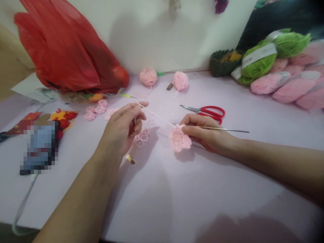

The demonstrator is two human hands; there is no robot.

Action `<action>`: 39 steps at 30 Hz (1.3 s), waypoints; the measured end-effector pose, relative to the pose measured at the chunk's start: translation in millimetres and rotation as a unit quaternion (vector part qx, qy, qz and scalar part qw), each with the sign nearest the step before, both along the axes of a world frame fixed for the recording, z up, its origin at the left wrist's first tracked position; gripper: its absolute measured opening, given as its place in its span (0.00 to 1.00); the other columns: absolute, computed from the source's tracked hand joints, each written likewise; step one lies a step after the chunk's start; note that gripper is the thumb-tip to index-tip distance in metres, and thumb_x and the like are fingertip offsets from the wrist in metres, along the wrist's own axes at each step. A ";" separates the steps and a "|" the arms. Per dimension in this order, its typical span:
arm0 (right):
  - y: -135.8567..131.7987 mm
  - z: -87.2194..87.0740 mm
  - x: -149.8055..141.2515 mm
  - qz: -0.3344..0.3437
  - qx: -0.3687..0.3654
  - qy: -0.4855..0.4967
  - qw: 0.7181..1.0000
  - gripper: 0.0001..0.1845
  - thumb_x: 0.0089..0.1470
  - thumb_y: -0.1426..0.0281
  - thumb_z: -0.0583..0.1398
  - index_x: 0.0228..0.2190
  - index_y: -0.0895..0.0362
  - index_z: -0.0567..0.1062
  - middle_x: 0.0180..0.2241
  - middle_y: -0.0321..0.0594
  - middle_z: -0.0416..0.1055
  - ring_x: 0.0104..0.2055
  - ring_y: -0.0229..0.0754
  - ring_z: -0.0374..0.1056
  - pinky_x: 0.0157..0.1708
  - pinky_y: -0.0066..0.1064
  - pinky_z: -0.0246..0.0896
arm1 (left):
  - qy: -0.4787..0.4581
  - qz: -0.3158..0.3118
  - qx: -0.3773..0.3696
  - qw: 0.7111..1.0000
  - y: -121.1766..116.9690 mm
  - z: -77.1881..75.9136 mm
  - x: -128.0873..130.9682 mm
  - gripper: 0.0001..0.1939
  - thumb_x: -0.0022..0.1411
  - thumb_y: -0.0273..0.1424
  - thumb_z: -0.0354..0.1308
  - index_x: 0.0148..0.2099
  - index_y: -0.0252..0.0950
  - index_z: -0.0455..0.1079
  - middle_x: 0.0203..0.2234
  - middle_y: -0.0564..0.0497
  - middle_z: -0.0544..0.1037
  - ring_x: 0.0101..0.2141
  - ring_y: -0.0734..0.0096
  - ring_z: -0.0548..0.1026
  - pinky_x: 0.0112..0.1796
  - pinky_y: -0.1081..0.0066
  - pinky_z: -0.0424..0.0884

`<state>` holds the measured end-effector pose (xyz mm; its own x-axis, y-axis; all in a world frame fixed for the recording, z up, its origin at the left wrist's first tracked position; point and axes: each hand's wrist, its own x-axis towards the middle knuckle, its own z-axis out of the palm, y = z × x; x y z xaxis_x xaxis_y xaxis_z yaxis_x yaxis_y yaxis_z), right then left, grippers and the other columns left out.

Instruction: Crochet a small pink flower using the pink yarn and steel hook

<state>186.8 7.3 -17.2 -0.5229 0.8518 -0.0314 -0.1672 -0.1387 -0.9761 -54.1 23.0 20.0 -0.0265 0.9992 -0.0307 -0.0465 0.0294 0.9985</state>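
Holds a pink crocheted piece point(180, 139) just above the pale table point(212, 202), pinched at its upper right edge by the closed thumb and fingers of the right hand point(211, 136), together with a thin metal rod point(234, 130); runs a taut pink strand point(160, 117) across to the left hand point(124, 123), gripped there in curled fingers. Looks light, soft and floppy, hardly slippery, likelier to stretch or unravel than break. Best held by the thicker edge beside the rod, with gentle tension on the strand.
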 end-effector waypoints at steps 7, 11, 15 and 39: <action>0.9 1.9 1.2 0.007 -0.077 0.066 0.995 0.06 0.60 0.72 0.61 0.30 0.59 0.74 0.27 0.36 0.70 0.30 0.34 0.67 0.32 0.25 0.61 | 0.022 0.088 0.075 0.993 10.6 8.7 -22.0 0.10 0.59 0.30 0.60 0.26 0.34 0.75 0.26 0.51 0.77 0.32 0.73 0.74 0.34 0.73 0.71; 4.4 3.3 0.5 0.006 -0.111 0.092 0.990 0.05 0.58 0.74 0.60 0.29 0.60 0.74 0.26 0.36 0.71 0.29 0.33 0.67 0.31 0.24 0.62 | -0.008 0.142 0.106 0.984 6.1 26.5 -30.1 0.08 0.56 0.30 0.63 0.26 0.35 0.73 0.27 0.51 0.78 0.33 0.68 0.74 0.36 0.66 0.73; 7.6 2.5 0.2 0.003 -0.123 0.112 0.986 0.05 0.56 0.75 0.59 0.29 0.60 0.75 0.26 0.37 0.71 0.28 0.34 0.68 0.30 0.24 0.63 | -0.022 0.072 0.041 0.996 -0.8 39.4 -42.6 0.12 0.62 0.41 0.58 0.38 0.40 0.77 0.36 0.49 0.80 0.35 0.68 0.72 0.27 0.72 0.67; -0.3 1.2 -0.1 0.053 -0.113 0.081 0.989 0.04 0.60 0.74 0.59 0.33 0.60 0.74 0.29 0.38 0.73 0.31 0.35 0.69 0.31 0.25 0.64 | -0.039 -0.145 -0.037 0.988 -31.9 -17.8 54.1 0.34 0.65 0.59 0.43 0.60 0.41 0.68 0.63 0.44 0.66 0.59 0.48 0.67 0.49 0.55 0.71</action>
<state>186.7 7.1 -16.1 -0.6229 0.7724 -0.1238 -0.2908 -0.3755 -0.8800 0.1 -8.9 2.2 0.2664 0.9591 -0.0955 -0.1012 0.1264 0.9868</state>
